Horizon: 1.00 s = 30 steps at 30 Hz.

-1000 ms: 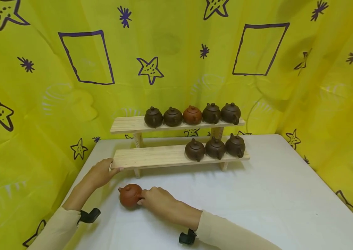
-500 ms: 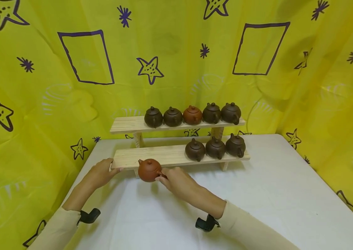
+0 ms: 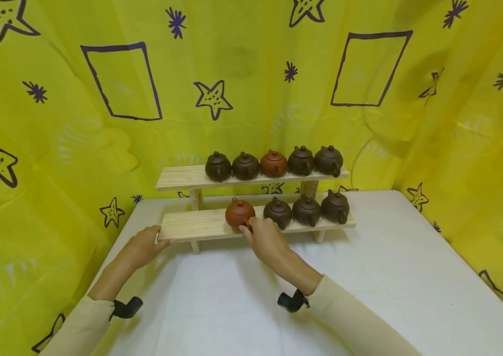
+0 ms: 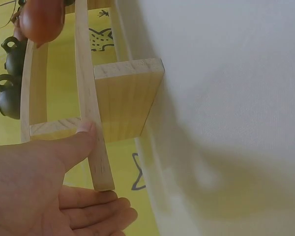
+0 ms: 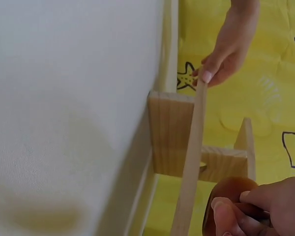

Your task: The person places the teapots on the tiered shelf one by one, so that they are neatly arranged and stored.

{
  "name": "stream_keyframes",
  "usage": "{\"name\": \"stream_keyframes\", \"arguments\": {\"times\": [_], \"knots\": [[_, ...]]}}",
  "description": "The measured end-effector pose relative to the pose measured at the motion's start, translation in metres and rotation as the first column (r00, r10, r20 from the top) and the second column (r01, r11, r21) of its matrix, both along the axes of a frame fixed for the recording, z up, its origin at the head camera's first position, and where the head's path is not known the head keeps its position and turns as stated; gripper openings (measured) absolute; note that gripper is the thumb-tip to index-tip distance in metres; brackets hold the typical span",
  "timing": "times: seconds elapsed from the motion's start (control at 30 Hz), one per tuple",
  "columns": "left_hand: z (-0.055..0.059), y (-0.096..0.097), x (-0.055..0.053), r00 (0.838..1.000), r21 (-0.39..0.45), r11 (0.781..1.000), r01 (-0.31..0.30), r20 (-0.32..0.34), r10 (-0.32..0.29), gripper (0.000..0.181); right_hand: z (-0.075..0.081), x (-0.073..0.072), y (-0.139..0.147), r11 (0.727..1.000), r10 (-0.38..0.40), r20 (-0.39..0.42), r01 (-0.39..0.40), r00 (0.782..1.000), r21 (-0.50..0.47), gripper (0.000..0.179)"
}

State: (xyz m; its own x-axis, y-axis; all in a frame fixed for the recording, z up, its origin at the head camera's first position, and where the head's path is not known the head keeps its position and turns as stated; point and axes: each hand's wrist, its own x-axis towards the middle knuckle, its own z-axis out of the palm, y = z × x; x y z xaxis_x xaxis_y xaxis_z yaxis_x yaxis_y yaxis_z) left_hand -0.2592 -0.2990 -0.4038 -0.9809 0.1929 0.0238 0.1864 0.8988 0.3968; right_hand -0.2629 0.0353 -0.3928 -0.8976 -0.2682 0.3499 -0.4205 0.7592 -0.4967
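My right hand [image 3: 269,240] pinches the handle of a reddish-brown teapot [image 3: 239,213] at the lower board of a two-tier wooden shelf [image 3: 198,225]. The pot overlaps the board just left of three dark teapots in a row, its spout toward the back. In the right wrist view, thumb and fingers close on the handle and cover part of the red pot [image 5: 228,189]. My left hand [image 3: 143,246] grips the left end of the lower board. In the left wrist view, its thumb [image 4: 86,132] presses the front edge, with the fingers [image 4: 101,216] at the board's end.
Several dark teapots [image 3: 218,167] and one red teapot [image 3: 274,163] line the upper board [image 3: 180,178]. On the lower board the nearest dark teapot [image 3: 277,211] stands close to the held pot. A white table [image 3: 389,277] lies beneath, with a yellow patterned curtain [image 3: 251,64] behind.
My right hand has lifted the red teapot from the table and carried it up and right to the lower board. The left hand has stayed at the board's end.
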Motion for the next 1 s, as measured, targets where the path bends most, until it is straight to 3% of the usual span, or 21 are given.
{"name": "stream_keyframes", "arguments": {"times": [0.3, 0.6, 0.73, 0.87, 1.0], "knots": [[-0.001, 0.000, 0.000, 1.000, -0.009, 1.000, -0.003, 0.006, 0.003, 0.060, -0.008, -0.009, -0.001, 0.996, -0.077, -0.028, 0.078, 0.997, 0.052, 0.033], [-0.004, 0.001, -0.002, 1.000, 0.004, 1.000, 0.020, -0.014, -0.020, 0.055, -0.014, -0.013, -0.002, 0.990, -0.112, -0.054, 0.116, 0.992, 0.083, 0.038], [-0.005, 0.000, -0.004, 1.000, 0.004, 1.000, 0.015, 0.005, -0.015, 0.058, -0.015, -0.014, -0.001, 0.992, -0.108, -0.064, 0.112, 0.992, 0.066, 0.047], [-0.006, -0.002, -0.004, 1.000, -0.011, 1.000, 0.001, 0.014, -0.001, 0.064, -0.015, -0.014, 0.001, 0.995, -0.094, -0.021, 0.095, 0.995, 0.037, 0.052], [-0.007, -0.004, -0.004, 1.000, -0.020, 1.000, -0.002, 0.003, 0.003, 0.066, -0.016, -0.010, 0.004, 0.996, -0.064, 0.017, 0.063, 0.998, 0.068, 0.053]]}}
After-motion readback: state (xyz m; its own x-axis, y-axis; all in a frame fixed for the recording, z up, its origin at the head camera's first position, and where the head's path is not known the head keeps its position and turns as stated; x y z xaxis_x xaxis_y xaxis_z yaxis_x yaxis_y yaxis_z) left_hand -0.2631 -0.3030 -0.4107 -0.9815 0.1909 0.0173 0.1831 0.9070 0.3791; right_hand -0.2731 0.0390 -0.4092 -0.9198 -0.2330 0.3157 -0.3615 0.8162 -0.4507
